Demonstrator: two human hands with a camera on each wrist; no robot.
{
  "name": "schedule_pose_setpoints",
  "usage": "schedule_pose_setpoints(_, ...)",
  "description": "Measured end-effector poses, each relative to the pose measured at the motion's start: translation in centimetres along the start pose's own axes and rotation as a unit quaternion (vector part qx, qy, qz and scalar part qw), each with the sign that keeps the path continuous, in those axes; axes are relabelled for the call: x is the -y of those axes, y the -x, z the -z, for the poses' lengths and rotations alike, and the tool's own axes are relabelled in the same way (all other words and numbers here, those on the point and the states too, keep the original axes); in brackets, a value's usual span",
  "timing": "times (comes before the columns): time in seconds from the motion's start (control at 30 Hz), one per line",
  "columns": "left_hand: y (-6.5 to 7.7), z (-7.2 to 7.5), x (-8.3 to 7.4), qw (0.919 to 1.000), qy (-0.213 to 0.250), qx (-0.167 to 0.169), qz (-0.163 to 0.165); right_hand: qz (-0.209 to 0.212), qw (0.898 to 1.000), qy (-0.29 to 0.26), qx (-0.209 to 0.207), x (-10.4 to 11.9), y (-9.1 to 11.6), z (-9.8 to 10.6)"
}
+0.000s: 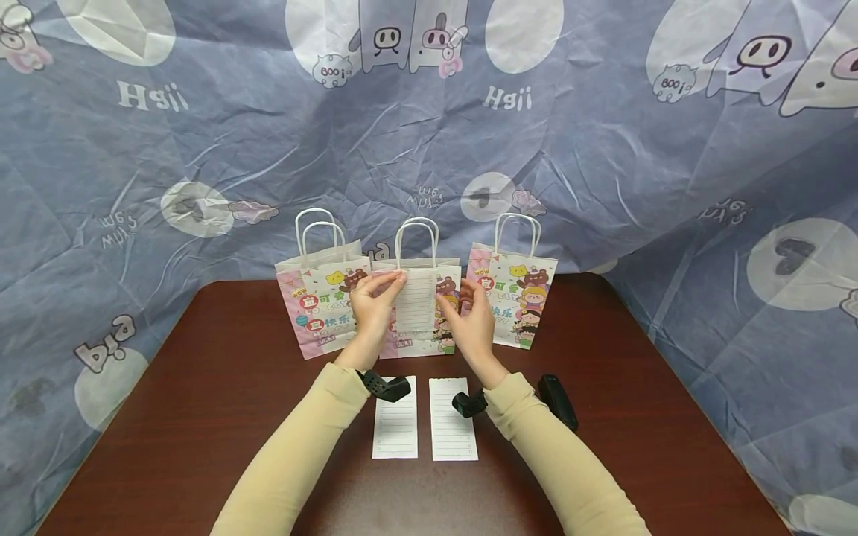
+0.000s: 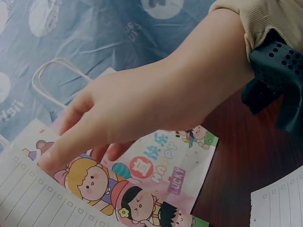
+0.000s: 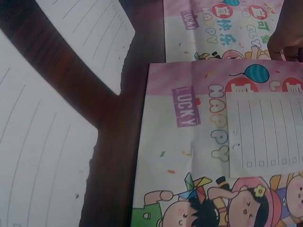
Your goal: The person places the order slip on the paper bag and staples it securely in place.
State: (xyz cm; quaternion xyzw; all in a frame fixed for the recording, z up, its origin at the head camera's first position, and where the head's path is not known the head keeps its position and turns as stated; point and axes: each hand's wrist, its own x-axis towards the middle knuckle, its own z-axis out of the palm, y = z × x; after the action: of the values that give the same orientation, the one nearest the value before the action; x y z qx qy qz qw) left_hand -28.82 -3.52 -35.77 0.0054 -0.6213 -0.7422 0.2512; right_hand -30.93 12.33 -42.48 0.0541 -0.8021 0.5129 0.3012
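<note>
A lined paper sheet (image 1: 415,301) lies upright against the front of the middle gift bag (image 1: 418,347), below its white handles. At the sheet's upper left corner, my left hand (image 1: 375,301) pinches it between thumb and fingertips near the bag's top edge. My right hand (image 1: 474,320) is at the sheet's right side, its thumb close to the paper's edge and its fingers bent near the bag's right edge. The right wrist view shows the sheet (image 3: 265,135) flat over the bag's printed front; my right hand does not appear there.
Matching cartoon gift bags stand on either side, a left bag (image 1: 322,305) and a right bag (image 1: 516,298). Two more lined sheets, a left one (image 1: 395,432) and a right one (image 1: 452,432), lie on the brown table (image 1: 234,417). A black stapler-like object (image 1: 558,402) lies right of them.
</note>
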Motion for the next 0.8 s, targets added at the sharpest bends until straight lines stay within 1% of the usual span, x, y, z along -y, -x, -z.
schedule_pose_setpoints(0.17,0.3,-0.4,0.0,0.9996,-0.013,-0.022,-0.013,0.014,1.0,0.021,-0.015,0.3,-0.1,-0.3)
schedule_pose_setpoints(0.33,0.8,-0.7,0.3,0.999,-0.016,-0.034,-0.023,0.024,0.998,0.047,-0.027,0.3,-0.1,-0.4)
schedule_pose_setpoints(0.43,0.4,-0.8,1.6,0.9987,-0.008,-0.037,-0.035,0.034,0.997,0.062,-0.033,0.3,-0.2,-0.4)
schedule_pose_setpoints(0.57,-0.3,-1.0,3.6,0.9972,0.0,-0.047,-0.058,0.045,0.996,0.075,-0.028,0.4,-0.2,-0.4)
schedule_pose_setpoints(0.67,-0.4,-1.0,4.2,0.9955,-0.003,-0.059,-0.073,0.045,0.996,0.079,-0.023,0.4,-0.2,-0.3)
schedule_pose_setpoints(0.8,-0.5,-0.8,4.5,0.9917,-0.038,-0.078,-0.095,0.042,0.996,0.081,-0.018,0.4,-0.3,-0.2)
